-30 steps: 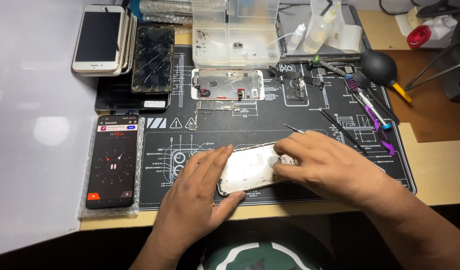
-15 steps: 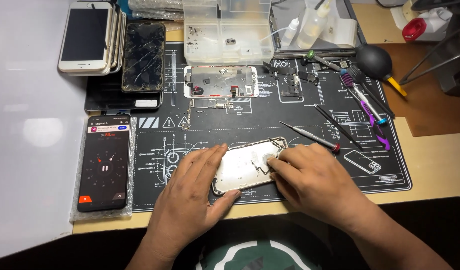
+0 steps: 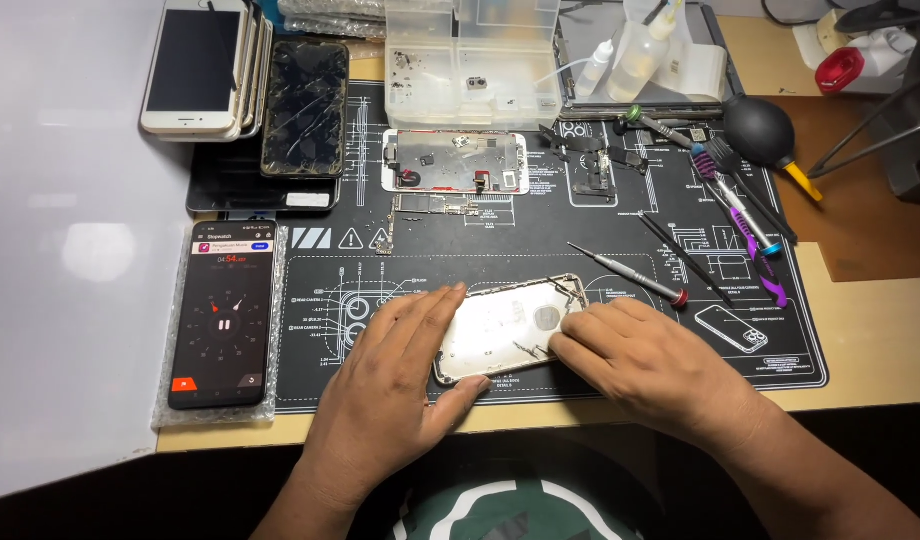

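Since the earlier frame, our right hand (image 3: 648,362) has slid off the housing (image 3: 510,325) towards its right edge. Our left hand (image 3: 400,375) clamps its left end. The housing lies flat on the mat (image 3: 540,235).

Bare mat (image 3: 460,255) lies open beyond the hands. A screwdriver (image 3: 625,272) blocks the right, a phone (image 3: 223,312) the left, trays (image 3: 470,60) the back.
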